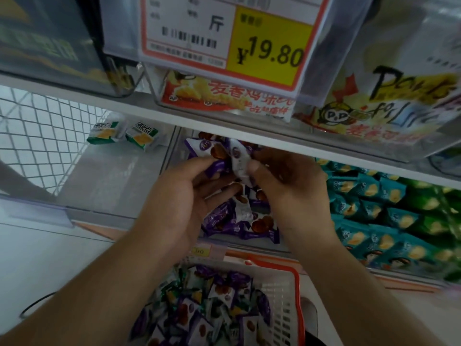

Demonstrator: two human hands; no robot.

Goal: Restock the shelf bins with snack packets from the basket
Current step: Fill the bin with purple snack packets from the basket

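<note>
White shelf with clear bins of purple packets, seemingly teal packets.

Both hands are raised over the middle bin of the lower shelf, the left hand to the left, the right hand to the right, with snack packets held between them above the packets lying in that bin. The bin to its left has two packets near its back edge. The bin to its right is filled with packets. Below and in front of the middle bin sits the basket, with mixed packets inside. Above, on the upper shelf, stand bins of larger bags, and a price tag hangs at their front.
</note>
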